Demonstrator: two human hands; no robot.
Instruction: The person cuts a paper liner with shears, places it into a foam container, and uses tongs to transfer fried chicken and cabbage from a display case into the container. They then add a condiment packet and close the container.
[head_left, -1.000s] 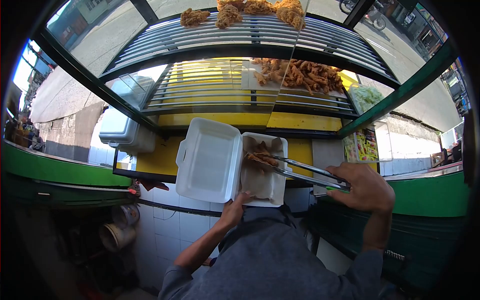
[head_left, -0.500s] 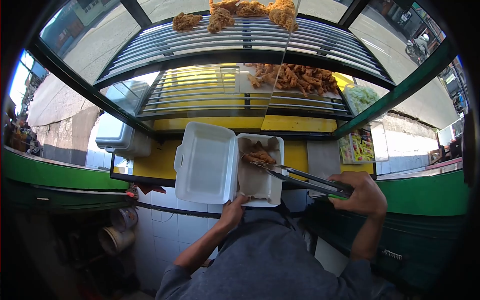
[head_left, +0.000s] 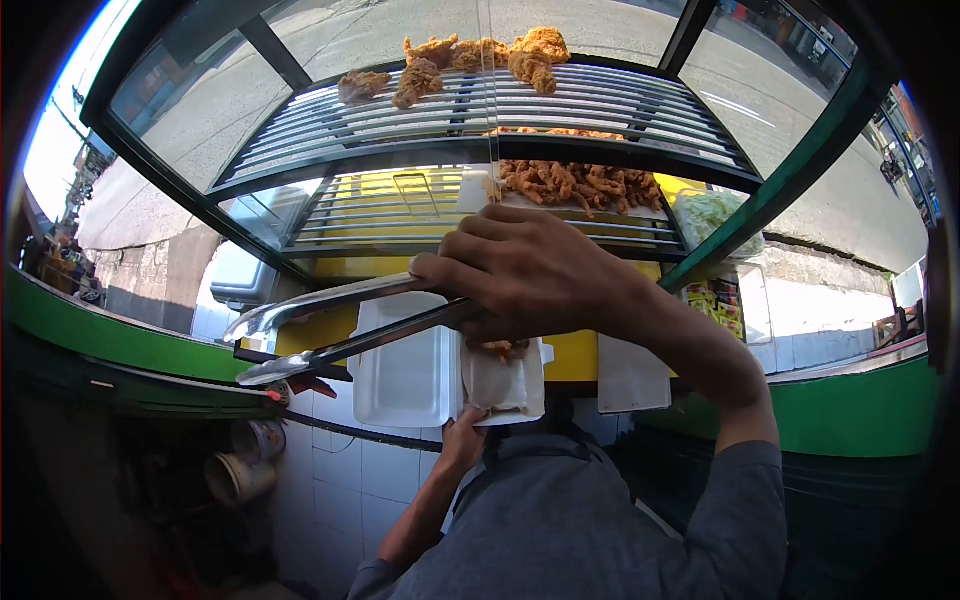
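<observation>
My right hand [head_left: 530, 270] is raised in front of the display case, wrapped round the handle end of the metal tongs [head_left: 350, 345]. The tongs point left with their tips apart and nothing between them. Below lies an open white foam box [head_left: 402, 375], its lid half to the left. In the paper-lined right half, a piece of fried food [head_left: 503, 347] shows partly beneath my right hand. My left hand [head_left: 462, 437] grips the box's near edge around its middle.
Fried chicken [head_left: 420, 80] sits on the upper rack, and a heap of fried pieces [head_left: 585, 185] on the lower one. Stacked foam boxes [head_left: 243, 275] stand left. Shredded greens [head_left: 712, 215] and sachets [head_left: 715, 305] are right. A green post [head_left: 780, 220] slants at the right.
My right hand has risen and moved left with the tongs, whose tips have left the food in the box and swung out to the left. My left hand still holds the box.
</observation>
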